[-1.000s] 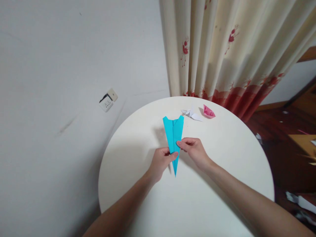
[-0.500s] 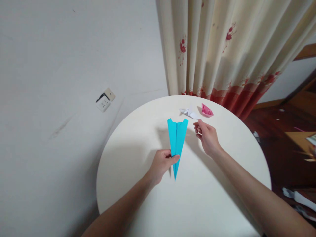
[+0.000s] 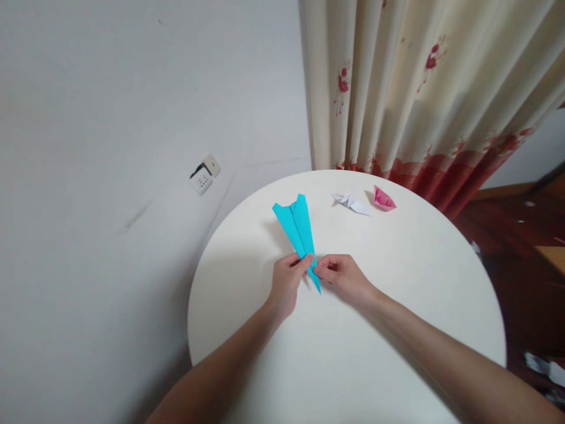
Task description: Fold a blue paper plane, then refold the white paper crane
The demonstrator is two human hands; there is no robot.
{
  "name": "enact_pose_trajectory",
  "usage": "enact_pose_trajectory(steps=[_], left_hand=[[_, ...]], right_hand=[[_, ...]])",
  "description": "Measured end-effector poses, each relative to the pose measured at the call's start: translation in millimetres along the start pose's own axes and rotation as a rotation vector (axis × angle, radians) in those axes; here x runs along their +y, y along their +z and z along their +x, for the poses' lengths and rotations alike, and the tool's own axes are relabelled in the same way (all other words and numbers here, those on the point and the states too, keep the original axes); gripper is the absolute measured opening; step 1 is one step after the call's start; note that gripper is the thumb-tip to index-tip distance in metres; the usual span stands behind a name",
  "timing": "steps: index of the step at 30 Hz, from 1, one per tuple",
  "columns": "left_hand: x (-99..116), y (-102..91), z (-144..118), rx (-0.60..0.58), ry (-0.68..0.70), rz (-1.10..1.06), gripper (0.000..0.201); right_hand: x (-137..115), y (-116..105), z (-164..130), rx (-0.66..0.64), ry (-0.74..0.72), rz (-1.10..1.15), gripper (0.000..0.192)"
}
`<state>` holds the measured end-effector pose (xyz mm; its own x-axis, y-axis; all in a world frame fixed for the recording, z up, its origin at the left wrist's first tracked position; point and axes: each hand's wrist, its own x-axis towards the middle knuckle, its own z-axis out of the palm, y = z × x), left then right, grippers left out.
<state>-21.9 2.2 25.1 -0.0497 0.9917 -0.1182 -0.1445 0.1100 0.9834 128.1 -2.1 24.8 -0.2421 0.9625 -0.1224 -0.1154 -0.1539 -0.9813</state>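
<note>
Both hands meet over the near middle of the round white table (image 3: 397, 330), pinching a folded blue paper plane (image 3: 296, 227) close to its pointed nose. The left hand (image 3: 286, 284) closes thumb and forefinger on the plane from the left side, just above the tip, and the right hand (image 3: 342, 275) grips the same narrow part from the right, its fingers curled in and the fingertips almost touching those of the left. The plane slants away from the hands, nose toward the person and the wide, notched tail up and to the left; whether the tail rests on the tabletop or is lifted slightly off it is hard to judge from this angle. Farther back on the table, well apart from the hands, lie a small white folded paper figure (image 3: 352, 202) and just beside it, to the right, a small pink folded paper boat (image 3: 383, 199). A cream curtain with red flowers (image 3: 419, 94) hangs behind the table, and a wall socket (image 3: 204, 175) sits on the pale wall at the left
</note>
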Motion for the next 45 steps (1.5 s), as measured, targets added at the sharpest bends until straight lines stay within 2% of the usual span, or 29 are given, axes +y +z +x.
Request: enact_pose_trajectory(steps=[4,7,11,17,24,30,33,38,45], left_hand=[[0,-2.1,1,-0.132,-0.023,-0.029,0.029],[3,-2.4,1,-0.172,-0.036,-0.03,0.031],[8,-1.9,0,-0.21,-0.088,-0.102,0.03],[10,-1.9,-2,-0.356,-0.124,-0.278,0.027],[11,-1.8,3,-0.298,-0.056,-0.301,0.022],[16,-2.9,6,-0.249,-0.106,-0.358,0.025],[19,-4.7,6,-0.287,-0.107,-0.393,0.029],[20,-8.2,5,-0.392,-0.135,-0.432,0.039],[14,-10.9,4,-0.373,-0.137,-0.404,0.034]], right_hand=[[-6,-1,-1,0.028,0.01,0.043,0.033],[-10,-4,-2,0.011,0.023,0.102,0.033],[-10,-7,-3,-0.058,0.039,0.176,0.032],[-10,-8,-4,-0.197,0.077,0.307,0.029],[-15,-7,-5,-0.17,0.022,0.131,0.034],[-15,-6,-5,-0.172,-0.014,0.077,0.038],[-10,-6,-3,-0.221,-0.038,0.07,0.039],[-6,-9,-4,-0.329,-0.005,0.139,0.038],[-8,-8,-9,-0.473,0.191,0.423,0.025]])
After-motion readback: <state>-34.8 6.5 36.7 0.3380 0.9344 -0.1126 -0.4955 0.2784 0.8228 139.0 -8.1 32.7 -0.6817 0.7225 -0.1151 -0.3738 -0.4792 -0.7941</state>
